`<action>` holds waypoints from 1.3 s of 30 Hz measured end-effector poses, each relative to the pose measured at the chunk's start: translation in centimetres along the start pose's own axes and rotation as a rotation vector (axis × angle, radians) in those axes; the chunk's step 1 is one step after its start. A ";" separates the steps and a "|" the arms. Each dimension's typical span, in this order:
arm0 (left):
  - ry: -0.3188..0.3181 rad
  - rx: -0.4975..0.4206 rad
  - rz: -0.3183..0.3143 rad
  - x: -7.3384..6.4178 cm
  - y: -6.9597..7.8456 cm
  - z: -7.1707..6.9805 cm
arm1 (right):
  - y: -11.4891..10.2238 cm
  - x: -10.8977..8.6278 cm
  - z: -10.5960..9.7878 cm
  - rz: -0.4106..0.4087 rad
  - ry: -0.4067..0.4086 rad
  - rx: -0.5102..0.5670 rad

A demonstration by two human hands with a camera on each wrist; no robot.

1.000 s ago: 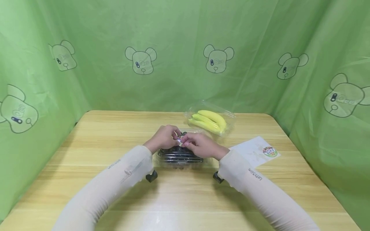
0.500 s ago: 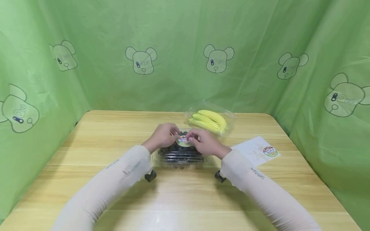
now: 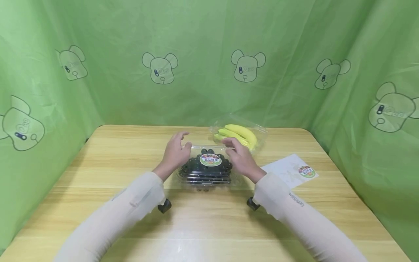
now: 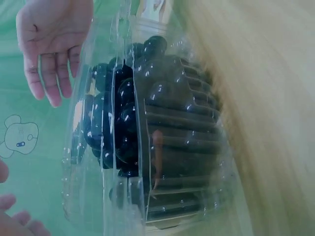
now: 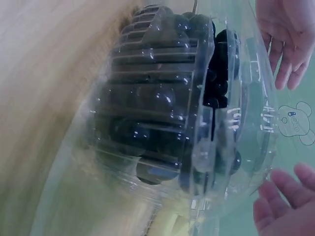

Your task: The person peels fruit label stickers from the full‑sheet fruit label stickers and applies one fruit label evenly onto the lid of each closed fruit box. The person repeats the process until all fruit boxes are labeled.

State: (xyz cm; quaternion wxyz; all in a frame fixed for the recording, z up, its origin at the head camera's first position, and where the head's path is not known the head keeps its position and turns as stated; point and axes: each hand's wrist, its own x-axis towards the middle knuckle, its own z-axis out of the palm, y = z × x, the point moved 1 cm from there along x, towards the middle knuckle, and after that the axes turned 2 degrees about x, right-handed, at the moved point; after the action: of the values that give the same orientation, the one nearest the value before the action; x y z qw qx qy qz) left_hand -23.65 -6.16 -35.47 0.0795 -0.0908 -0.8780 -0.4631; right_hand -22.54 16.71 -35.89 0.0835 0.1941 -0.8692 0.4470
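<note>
A clear plastic clamshell box (image 3: 203, 177) of dark grapes (image 4: 129, 118) sits at mid-table. On its lid lies a round fruit-print sticker (image 3: 210, 160), flat and facing up. My left hand (image 3: 176, 153) hovers at the box's left side, fingers loosely bent and holding nothing. Across from it, at the right side, my right hand (image 3: 241, 157) is likewise empty with relaxed fingers. In the right wrist view, the fingers of the right hand (image 5: 290, 206) show beside the clear lid. Whether either hand touches the lid's edge cannot be made out.
Behind the box to the right are bananas (image 3: 240, 134) in a clear plastic package. A white sheet (image 3: 281, 170) bearing another round sticker (image 3: 306, 171) lies right of the right hand. Green curtains (image 3: 203, 102) surround the wooden table (image 3: 203, 229) on three sides.
Both hands were pinching at the sticker over the lid; they have let go and moved apart to the box's two sides. The sticker now lies flat on the lid in full view.
</note>
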 end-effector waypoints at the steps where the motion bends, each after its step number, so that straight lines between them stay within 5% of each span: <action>1: 0.006 -0.010 -0.021 -0.2 0.0 -0.1 | 0.1 -0.1 -0.1 0.020 0.014 0.005; 9: 0.038 -0.058 -0.141 -1.2 -1.1 -0.4 | 1.2 -0.6 -0.3 0.195 0.034 0.013; 18: 0.003 -0.096 -0.230 -2.3 -3.1 0.4 | 2.7 -1.5 0.5 0.320 0.018 0.046; 28: -0.033 -0.135 -0.276 -2.9 -3.9 1.4 | 2.7 -1.6 1.7 0.431 0.045 0.055; 39: -0.068 -0.138 -0.298 -3.3 -4.1 2.0 | 2.8 -1.2 2.2 0.496 -0.040 0.034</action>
State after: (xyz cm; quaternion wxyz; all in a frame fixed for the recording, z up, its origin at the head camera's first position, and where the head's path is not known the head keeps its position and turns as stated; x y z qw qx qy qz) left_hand -21.48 -7.11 -40.61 -0.0260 0.0195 -0.8500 -0.5258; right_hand -22.55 16.70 -39.62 -0.0492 -0.0152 -0.8841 0.4645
